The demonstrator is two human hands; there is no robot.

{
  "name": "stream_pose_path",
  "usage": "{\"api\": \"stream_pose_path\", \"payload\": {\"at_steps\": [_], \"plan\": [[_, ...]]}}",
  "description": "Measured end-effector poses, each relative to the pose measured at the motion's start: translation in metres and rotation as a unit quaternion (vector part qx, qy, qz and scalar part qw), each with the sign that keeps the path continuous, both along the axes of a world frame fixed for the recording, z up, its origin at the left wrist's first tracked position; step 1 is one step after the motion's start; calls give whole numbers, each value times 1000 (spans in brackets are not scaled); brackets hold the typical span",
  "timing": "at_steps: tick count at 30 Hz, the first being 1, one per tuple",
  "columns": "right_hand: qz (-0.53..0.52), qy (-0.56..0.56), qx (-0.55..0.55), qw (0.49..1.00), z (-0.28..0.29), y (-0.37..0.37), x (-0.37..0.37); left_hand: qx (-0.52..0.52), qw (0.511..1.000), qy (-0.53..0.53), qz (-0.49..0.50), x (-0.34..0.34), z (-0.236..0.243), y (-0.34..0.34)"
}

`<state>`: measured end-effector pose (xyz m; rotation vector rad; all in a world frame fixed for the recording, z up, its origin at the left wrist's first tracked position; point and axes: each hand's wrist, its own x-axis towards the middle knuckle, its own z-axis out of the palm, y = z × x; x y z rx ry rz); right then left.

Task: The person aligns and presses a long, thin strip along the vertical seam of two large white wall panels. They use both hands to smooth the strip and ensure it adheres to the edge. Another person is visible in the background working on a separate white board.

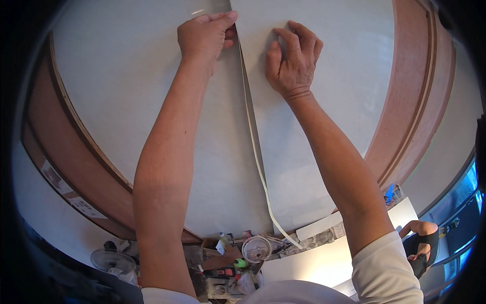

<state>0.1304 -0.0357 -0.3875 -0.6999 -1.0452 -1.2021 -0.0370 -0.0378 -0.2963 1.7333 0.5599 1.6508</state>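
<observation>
Two large pale panels meet at a long vertical seam. My left hand is closed at the seam's upper part, thumb and forefinger together on its edge; what they pinch is too small to make out. A thin pale strip runs down along the dark gap and hangs loose past the lower edge. My right hand rests on the right-hand panel beside the seam, fingers bent and apart, holding nothing.
Wooden frames border both sides. Below lie a coiled hose or cable, tools, a green bottle and a long white board. A fan stands lower left; another person is lower right.
</observation>
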Motion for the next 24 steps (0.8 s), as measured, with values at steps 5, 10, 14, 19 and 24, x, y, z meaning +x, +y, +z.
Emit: {"api": "stream_pose_path", "payload": {"at_steps": [5, 10, 14, 19, 24], "plan": [[12, 6, 10, 1000, 1, -3, -5, -38, 999, 11, 21, -3, 12, -6], [-1, -1, 7, 1000, 0, -1, 1, -20, 998, 43, 44, -2, 20, 0], [0, 11, -6, 1000, -2, -1, -1, -10, 996, 80, 31, -6, 35, 0], [0, 16, -11, 1000, -2, -3, -4, -31, 996, 71, 42, -1, 42, 2], [8, 16, -8, 1000, -4, 2, -1, -35, 992, 95, 79, 2, 50, 1]]}}
